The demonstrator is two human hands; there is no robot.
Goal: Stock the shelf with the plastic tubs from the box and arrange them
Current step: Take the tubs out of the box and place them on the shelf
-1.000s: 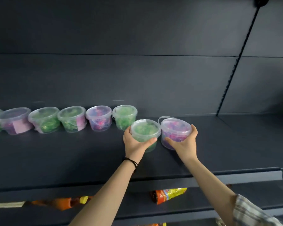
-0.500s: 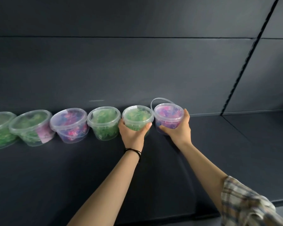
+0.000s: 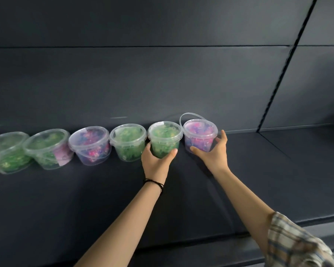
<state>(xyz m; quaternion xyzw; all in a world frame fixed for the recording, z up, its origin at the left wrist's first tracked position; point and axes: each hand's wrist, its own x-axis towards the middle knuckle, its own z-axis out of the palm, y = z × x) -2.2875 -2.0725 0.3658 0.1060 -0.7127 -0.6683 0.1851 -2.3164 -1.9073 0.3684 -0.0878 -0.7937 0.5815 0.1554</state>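
Near the middle of the frame, the left hand [image 3: 156,162] has its grip wrapped around the green tub [image 3: 164,139], thumb and fingers on either side of its wall. The right hand [image 3: 213,152] cups the pink tub [image 3: 200,135] loosely from front and right, fingers spread on its side. Both tubs sit at the back of the shelf [image 3: 239,189], ending a row of 6 that runs left. The pink tub lies just right of the green one, rims nearly touching, handle [image 3: 191,115] raised. Any closing nudge would go leftward along the row, probably from the right hand.
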